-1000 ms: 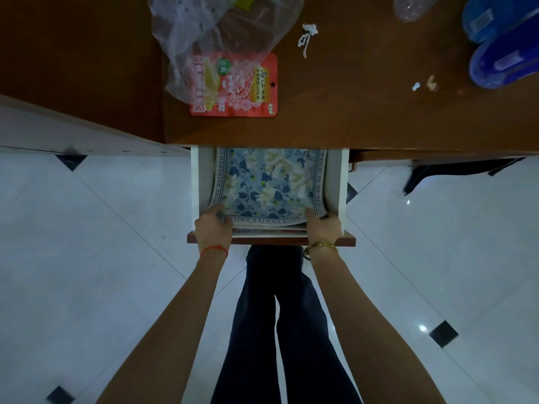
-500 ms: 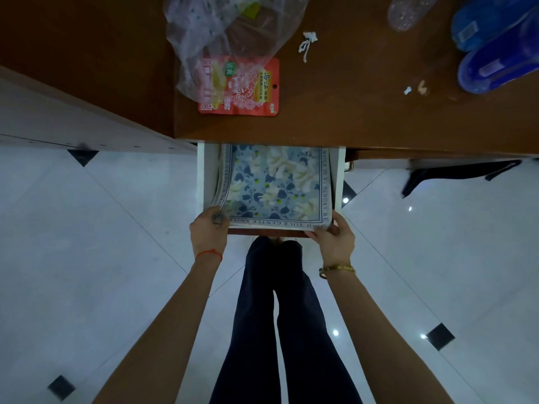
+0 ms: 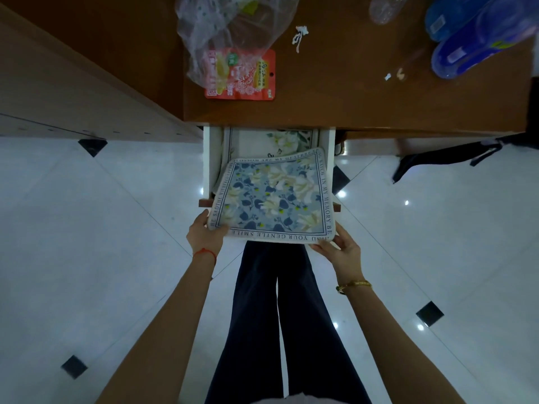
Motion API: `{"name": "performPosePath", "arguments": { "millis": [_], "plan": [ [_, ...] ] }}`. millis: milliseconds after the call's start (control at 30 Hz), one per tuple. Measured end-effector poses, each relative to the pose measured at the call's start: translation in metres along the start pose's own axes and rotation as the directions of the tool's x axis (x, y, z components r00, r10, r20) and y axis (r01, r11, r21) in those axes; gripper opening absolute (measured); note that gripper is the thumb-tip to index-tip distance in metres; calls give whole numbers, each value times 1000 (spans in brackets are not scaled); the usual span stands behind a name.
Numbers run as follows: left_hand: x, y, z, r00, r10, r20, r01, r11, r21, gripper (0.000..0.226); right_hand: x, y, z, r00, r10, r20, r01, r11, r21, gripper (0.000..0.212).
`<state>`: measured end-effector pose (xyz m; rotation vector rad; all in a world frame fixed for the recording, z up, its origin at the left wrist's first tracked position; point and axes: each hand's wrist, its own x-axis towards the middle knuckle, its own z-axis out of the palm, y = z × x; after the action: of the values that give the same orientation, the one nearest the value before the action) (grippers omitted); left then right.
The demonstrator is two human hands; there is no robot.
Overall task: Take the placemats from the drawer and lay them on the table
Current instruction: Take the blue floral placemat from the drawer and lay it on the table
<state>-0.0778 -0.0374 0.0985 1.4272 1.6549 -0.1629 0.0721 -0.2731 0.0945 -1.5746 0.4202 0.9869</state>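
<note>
A blue floral placemat (image 3: 274, 196) with a lettered border is lifted partly out of the open white drawer (image 3: 209, 161) under the brown table (image 3: 350, 91). My left hand (image 3: 205, 233) grips its near left corner and my right hand (image 3: 339, 247) grips its near right corner. Another placemat (image 3: 271, 141), pale with white flowers, lies deeper in the drawer, mostly hidden under the table edge and the lifted mat.
On the table lie a clear plastic bag (image 3: 233, 33) over a red snack packet (image 3: 248, 83), a white scrap (image 3: 300, 36), crumbs (image 3: 395, 74), a clear bottle (image 3: 385, 7) and blue plastic items (image 3: 472, 36). A cabinet (image 3: 73, 91) stands left. My legs (image 3: 280, 316) are below the drawer.
Both hands have pulled the blue floral placemat toward me and up out of the drawer, uncovering a second placemat beneath. My hands have moved nearer to my body.
</note>
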Motion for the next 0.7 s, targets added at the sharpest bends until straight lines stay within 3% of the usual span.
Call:
{"name": "performPosePath", "arguments": {
  "millis": [100, 300, 400, 700],
  "plan": [
    [-3, -15, -3, 997, 34, 74, -33, 999, -7, 48, 3, 4, -6, 1000, 12, 26, -10, 999, -43, 50],
    [10, -45, -1, 970, 7, 244, 22, 993, -118, 64, 40, 7, -2, 999, -15, 32, 21, 980, -197, 38],
    [18, -49, 2, 951, 58, 304, -14, 989, -146, 66, 54, 10, 1, 998, -43, 35, 51, 961, -271, 46],
    [-7, -31, -22, 915, 160, 370, -112, 983, -149, 71, 12, -9, 3, 982, -166, 89, 183, 953, -243, 61]
  ]
}}
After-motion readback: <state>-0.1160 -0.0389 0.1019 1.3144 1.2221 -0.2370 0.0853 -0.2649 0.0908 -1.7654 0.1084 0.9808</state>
